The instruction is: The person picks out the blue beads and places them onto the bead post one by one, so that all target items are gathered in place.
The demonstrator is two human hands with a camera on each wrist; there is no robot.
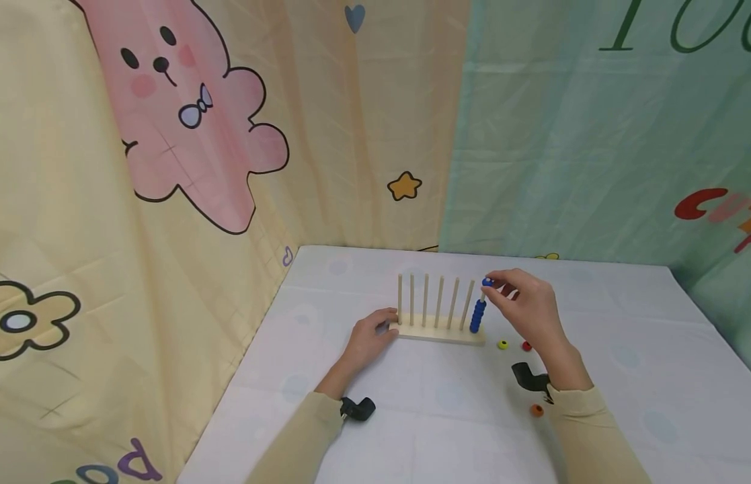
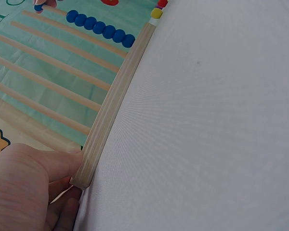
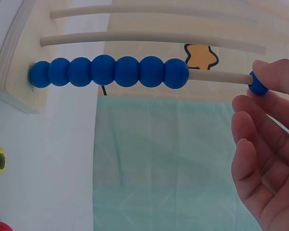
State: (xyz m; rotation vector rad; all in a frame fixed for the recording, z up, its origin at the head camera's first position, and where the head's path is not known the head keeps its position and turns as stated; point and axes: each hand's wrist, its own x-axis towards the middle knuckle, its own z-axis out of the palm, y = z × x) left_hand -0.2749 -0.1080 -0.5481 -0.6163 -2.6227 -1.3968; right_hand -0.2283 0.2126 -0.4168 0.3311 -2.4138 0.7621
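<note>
A wooden peg board [image 1: 438, 329] with a row of upright pegs stands on the table. Its rightmost peg carries a stack of several blue beads [image 3: 103, 70]; the other pegs are bare. My right hand [image 1: 526, 302] pinches one more blue bead [image 3: 258, 83] between thumb and finger, right at the top of that same peg, above a bare stretch of wood. At the board's left end, my left hand [image 1: 370, 335] grips the base, thumb on one side and fingers on the other, as the left wrist view shows [image 2: 33, 187].
Right of the board lie a yellow bead [image 1: 503, 345] and a red bead [image 1: 526, 346]. An orange bead [image 1: 536, 410] sits nearer, close to the right wrist. The white-clothed table [image 1: 423, 417] meets printed curtains at its back and left.
</note>
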